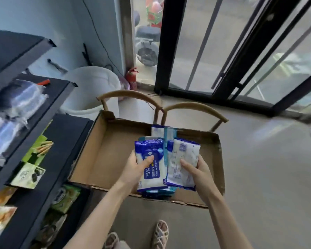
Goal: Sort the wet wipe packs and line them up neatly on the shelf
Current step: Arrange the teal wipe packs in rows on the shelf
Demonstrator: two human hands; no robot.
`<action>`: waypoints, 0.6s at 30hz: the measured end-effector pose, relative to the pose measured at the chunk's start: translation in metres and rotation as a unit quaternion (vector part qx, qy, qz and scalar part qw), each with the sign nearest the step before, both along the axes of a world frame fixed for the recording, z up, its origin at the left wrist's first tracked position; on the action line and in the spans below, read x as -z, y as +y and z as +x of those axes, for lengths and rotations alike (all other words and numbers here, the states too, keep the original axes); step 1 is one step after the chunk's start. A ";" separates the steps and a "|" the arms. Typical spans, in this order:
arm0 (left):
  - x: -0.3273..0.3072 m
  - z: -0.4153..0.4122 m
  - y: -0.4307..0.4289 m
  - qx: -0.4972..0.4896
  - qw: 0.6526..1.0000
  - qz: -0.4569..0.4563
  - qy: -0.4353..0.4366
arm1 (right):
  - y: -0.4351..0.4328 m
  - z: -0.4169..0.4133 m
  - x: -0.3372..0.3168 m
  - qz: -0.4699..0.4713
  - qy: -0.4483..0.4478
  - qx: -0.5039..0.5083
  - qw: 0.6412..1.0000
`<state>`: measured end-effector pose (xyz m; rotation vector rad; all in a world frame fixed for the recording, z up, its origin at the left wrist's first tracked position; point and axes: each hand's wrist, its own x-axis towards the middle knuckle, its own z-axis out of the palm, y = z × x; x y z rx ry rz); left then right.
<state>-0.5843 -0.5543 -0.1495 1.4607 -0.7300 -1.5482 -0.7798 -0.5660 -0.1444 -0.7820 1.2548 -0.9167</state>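
Left hand (136, 168) fingers curl round a blue wipe pack (153, 175). Right hand (199, 169) grips a back-up pack (185, 150). Both are over the box's (104, 151) right side. Spare packs (158, 131) beneath mostly hidden; shelf (61, 133) goods blurred.

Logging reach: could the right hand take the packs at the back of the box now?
Probably not: the right hand grips a white-backed pack, so its fingers are full, though the way to the back packs looks open.
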 end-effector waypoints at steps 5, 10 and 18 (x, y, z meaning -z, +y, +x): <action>0.043 -0.039 -0.011 0.002 0.998 0.066 -0.006 | -0.013 -0.038 0.036 0.064 0.036 0.005 0.997; 0.084 -0.048 -0.039 0.002 0.993 0.114 -0.029 | -0.045 -0.041 0.074 0.106 0.048 0.004 0.993; 0.188 -0.038 -0.097 -0.010 0.979 0.191 -0.077 | -0.101 -0.015 0.173 0.169 0.066 0.021 0.983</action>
